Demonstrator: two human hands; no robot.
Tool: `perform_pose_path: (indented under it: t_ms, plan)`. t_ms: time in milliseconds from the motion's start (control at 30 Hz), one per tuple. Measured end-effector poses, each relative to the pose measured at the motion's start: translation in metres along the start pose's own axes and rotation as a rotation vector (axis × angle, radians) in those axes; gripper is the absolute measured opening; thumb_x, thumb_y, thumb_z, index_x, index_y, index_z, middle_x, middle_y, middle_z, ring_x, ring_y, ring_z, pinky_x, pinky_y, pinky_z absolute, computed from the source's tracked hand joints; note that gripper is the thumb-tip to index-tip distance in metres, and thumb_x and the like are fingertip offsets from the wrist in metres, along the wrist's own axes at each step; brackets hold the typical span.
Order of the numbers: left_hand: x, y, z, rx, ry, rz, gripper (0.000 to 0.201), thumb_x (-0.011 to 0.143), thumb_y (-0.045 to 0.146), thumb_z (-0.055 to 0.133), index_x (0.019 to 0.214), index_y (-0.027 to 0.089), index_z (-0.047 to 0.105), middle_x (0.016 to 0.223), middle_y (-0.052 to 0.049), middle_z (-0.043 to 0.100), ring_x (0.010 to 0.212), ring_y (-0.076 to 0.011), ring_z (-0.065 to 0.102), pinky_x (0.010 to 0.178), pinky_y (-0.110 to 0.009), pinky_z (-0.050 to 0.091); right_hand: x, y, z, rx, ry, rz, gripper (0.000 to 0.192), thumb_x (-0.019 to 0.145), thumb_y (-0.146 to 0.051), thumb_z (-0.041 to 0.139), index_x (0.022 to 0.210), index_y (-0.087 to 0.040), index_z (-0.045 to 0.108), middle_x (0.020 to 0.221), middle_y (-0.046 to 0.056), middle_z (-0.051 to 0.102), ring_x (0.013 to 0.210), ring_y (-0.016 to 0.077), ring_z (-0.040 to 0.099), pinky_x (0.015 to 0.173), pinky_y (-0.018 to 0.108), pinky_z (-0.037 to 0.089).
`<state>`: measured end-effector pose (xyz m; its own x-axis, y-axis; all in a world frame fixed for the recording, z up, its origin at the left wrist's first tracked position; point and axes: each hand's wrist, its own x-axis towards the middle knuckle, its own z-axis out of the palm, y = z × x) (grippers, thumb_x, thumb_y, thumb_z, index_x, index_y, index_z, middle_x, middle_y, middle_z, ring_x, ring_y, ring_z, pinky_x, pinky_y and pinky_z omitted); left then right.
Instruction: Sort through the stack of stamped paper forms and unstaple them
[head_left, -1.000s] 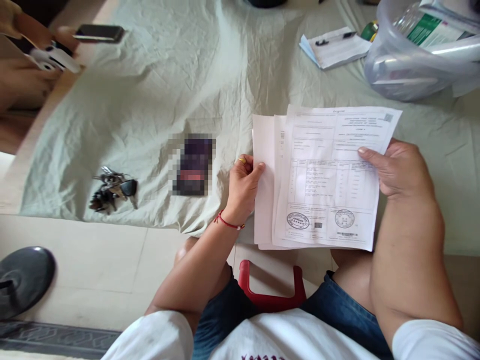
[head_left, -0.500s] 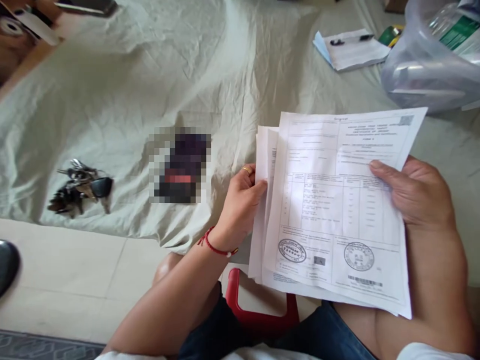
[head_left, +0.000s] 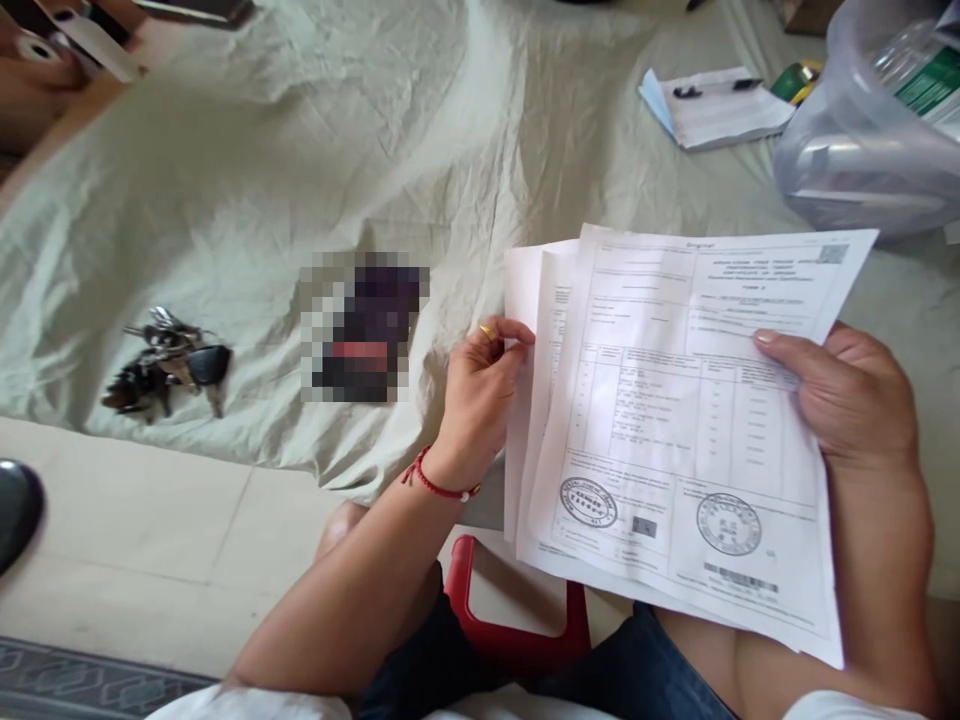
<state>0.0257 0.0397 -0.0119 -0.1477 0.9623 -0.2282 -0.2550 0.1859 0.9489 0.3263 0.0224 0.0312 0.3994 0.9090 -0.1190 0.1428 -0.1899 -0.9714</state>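
Several printed paper sheets (head_left: 660,430) are held in a loose stack above my lap. The front sheet bears a ruled table, two oval stamps and a barcode. Its right edge is gripped by my right hand (head_left: 859,400), thumb lying on the front and fingers behind the stack. On the left, my left hand (head_left: 484,390) pinches the edge of a rear sheet (head_left: 523,430) between thumb and forefinger. That sheet sticks out past the front one, and the backs of the papers are hidden.
Keys (head_left: 169,362) and a pixelated dark object (head_left: 367,335) lie on the green cloth (head_left: 300,160). Farther right are a notepad (head_left: 720,120) with a pen and a translucent plastic container (head_left: 847,170). Below the papers stands a red-framed stool (head_left: 517,640).
My left fingers have shifted up along the papers' left edge, and the rear sheets are fanned farther out to the left. My right hand keeps its hold; the view has moved slightly.
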Motion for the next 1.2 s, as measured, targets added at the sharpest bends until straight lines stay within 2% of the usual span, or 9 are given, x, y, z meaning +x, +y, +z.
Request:
perform_pose_path:
  t_ms: [133, 267, 433, 567, 667, 733, 833, 967, 1200]
  plan:
    - [0.0, 0.0, 0.004, 0.011, 0.021, -0.047, 0.004, 0.087, 0.023, 0.078, 0.083, 0.022, 0.08, 0.084, -0.002, 0.073, 0.079, -0.0175, 0.062, 0.073, -0.03, 0.052, 0.001, -0.002, 0.002, 0.015, 0.064, -0.02, 0.019, 0.083, -0.029, 0.092, 0.101, -0.033, 0.094, 0.11, 0.003, 0.092, 0.112, 0.041, 0.089, 0.113, 0.07, 0.07]
    - [-0.002, 0.001, 0.006, -0.042, -0.019, -0.075, 0.024, 0.09, 0.041, 0.088, 0.081, 0.021, 0.078, 0.081, -0.003, 0.071, 0.077, -0.0177, 0.062, 0.07, -0.03, 0.052, 0.001, -0.001, 0.003, 0.022, 0.046, -0.028, 0.021, 0.084, -0.032, 0.094, 0.105, -0.032, 0.093, 0.114, 0.005, 0.092, 0.116, 0.0418, 0.088, 0.115, 0.07, 0.068]
    - [-0.001, -0.001, 0.004, 0.034, -0.005, -0.045, 0.033, 0.083, 0.04, 0.099, 0.078, 0.02, 0.073, 0.076, 0.001, 0.064, 0.068, -0.0131, 0.054, 0.064, -0.029, 0.046, 0.005, 0.008, 0.003, 0.097, -0.037, 0.0, 0.027, 0.081, -0.034, 0.098, 0.107, -0.033, 0.092, 0.115, 0.006, 0.092, 0.123, 0.0427, 0.086, 0.113, 0.071, 0.069]
    - [0.001, -0.002, 0.003, 0.018, 0.032, -0.014, 0.05, 0.077, 0.036, 0.105, 0.071, 0.022, 0.057, 0.072, 0.004, 0.055, 0.067, -0.011, 0.048, 0.065, -0.027, 0.046, 0.011, 0.014, 0.002, 0.094, -0.041, 0.016, 0.031, 0.075, -0.035, 0.104, 0.102, -0.029, 0.091, 0.128, 0.008, 0.09, 0.13, 0.0419, 0.084, 0.123, 0.07, 0.063]
    - [0.0, -0.002, 0.006, -0.038, -0.007, -0.025, 0.05, 0.079, 0.036, 0.104, 0.075, 0.022, 0.056, 0.076, 0.004, 0.055, 0.07, -0.0118, 0.05, 0.068, -0.026, 0.047, 0.013, 0.016, 0.002, 0.078, -0.026, 0.04, 0.032, 0.068, -0.033, 0.105, 0.096, -0.027, 0.091, 0.128, 0.008, 0.09, 0.132, 0.0429, 0.083, 0.127, 0.069, 0.059]
    - [-0.001, -0.002, 0.008, -0.081, -0.038, -0.025, 0.042, 0.087, 0.038, 0.099, 0.081, 0.022, 0.06, 0.08, 0.003, 0.057, 0.074, -0.0132, 0.052, 0.07, -0.026, 0.048, 0.015, 0.017, 0.003, 0.065, 0.029, 0.021, 0.031, 0.064, -0.031, 0.104, 0.091, -0.026, 0.091, 0.123, 0.009, 0.091, 0.131, 0.0442, 0.083, 0.127, 0.069, 0.059]
    - [-0.001, -0.003, 0.009, -0.091, -0.059, -0.021, 0.029, 0.096, 0.035, 0.089, 0.088, 0.024, 0.064, 0.085, 0.001, 0.06, 0.076, -0.0148, 0.054, 0.071, -0.027, 0.047, 0.019, 0.02, 0.004, 0.014, 0.215, -0.073, 0.028, 0.059, -0.028, 0.101, 0.086, -0.028, 0.09, 0.113, 0.007, 0.092, 0.128, 0.0459, 0.084, 0.124, 0.071, 0.061]
    - [0.0, -0.007, 0.009, -0.022, -0.037, 0.004, 0.021, 0.102, 0.028, 0.083, 0.093, 0.024, 0.064, 0.088, 0.001, 0.061, 0.078, -0.0154, 0.054, 0.076, -0.028, 0.047, 0.025, 0.024, 0.001, 0.014, 0.346, -0.176, 0.036, 0.059, -0.025, 0.099, 0.095, -0.028, 0.093, 0.113, 0.007, 0.092, 0.127, 0.0465, 0.085, 0.122, 0.072, 0.062]
    - [-0.004, -0.002, 0.011, 0.068, 0.014, 0.001, 0.02, 0.109, 0.019, 0.069, 0.091, 0.023, 0.063, 0.087, 0.001, 0.06, 0.079, -0.0153, 0.053, 0.078, -0.027, 0.045, 0.008, 0.009, 0.002, -0.002, 0.153, -0.162, 0.041, 0.069, -0.04, 0.109, 0.105, -0.029, 0.094, 0.12, 0.006, 0.092, 0.115, 0.0417, 0.088, 0.118, 0.07, 0.066]
